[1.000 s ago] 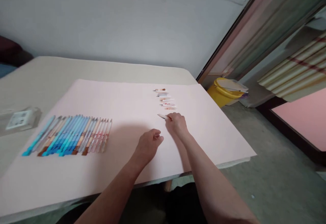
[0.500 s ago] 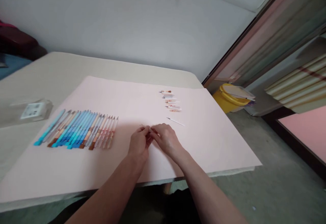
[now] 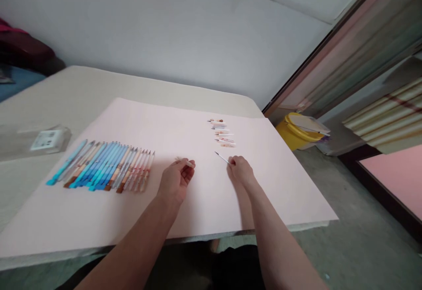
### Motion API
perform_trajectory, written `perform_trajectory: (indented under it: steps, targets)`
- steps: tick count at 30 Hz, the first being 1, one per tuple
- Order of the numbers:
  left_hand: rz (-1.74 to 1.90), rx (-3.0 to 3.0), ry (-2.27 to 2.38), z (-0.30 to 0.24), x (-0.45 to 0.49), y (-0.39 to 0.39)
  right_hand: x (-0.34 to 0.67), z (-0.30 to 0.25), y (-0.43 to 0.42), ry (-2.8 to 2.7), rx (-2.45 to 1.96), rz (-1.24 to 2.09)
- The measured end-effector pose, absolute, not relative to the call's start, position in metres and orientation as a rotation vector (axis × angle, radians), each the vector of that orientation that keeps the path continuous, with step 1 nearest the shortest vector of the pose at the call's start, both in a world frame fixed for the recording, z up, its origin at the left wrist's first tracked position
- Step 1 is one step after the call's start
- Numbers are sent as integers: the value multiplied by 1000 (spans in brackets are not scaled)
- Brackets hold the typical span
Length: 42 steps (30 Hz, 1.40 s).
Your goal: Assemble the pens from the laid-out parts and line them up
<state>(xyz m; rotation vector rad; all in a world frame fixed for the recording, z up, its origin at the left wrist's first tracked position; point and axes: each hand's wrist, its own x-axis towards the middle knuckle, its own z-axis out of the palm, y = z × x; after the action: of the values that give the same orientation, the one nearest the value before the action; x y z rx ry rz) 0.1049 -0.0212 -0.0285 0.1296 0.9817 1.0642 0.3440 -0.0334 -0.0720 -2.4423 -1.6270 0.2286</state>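
Note:
My left hand (image 3: 176, 176) is closed on a pale pen barrel (image 3: 190, 164), held over the pink sheet between thumb and fingers. To its right, my right hand (image 3: 241, 168) pinches the rear end of a thin white pen refill (image 3: 222, 156). The refill's dark tip points up and left; whether it is lifted off the sheet I cannot tell. Beyond that hand lies a column of pen parts (image 3: 224, 134), refills and short patterned barrel pieces. Left of my left hand, several pens (image 3: 108, 164) in blue, brown, clear and pink lie side by side in a row.
A pink sheet (image 3: 263, 193) covers much of the pale table (image 3: 184, 88). At the left is a clear plastic bag with a white-labelled box (image 3: 48, 140). A wall stands behind the table. A yellow bucket (image 3: 290, 134) sits on the floor at the right.
My hands were together over the sheet and are now apart. The right hand has moved right and taken hold of the refill; the left keeps the barrel.

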Motion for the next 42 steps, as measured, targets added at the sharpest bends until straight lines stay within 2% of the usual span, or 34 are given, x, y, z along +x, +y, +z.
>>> perform_trajectory:
  steps: [5,9,13,42]
  targets:
    - [1103,90,986,-27,98,-13,311,-45,-39,-1753,-2310,281]
    - [1148,57,969,-25,91,-6,276,-12,-60,-1922,-1899,351]
    - [1180,35,959,-26,85,-2,255,5,-76,-1989,-1778,366]
    - [1226,275,919,-17,99,-22,244,-8,-76,-2004,-1748,289]
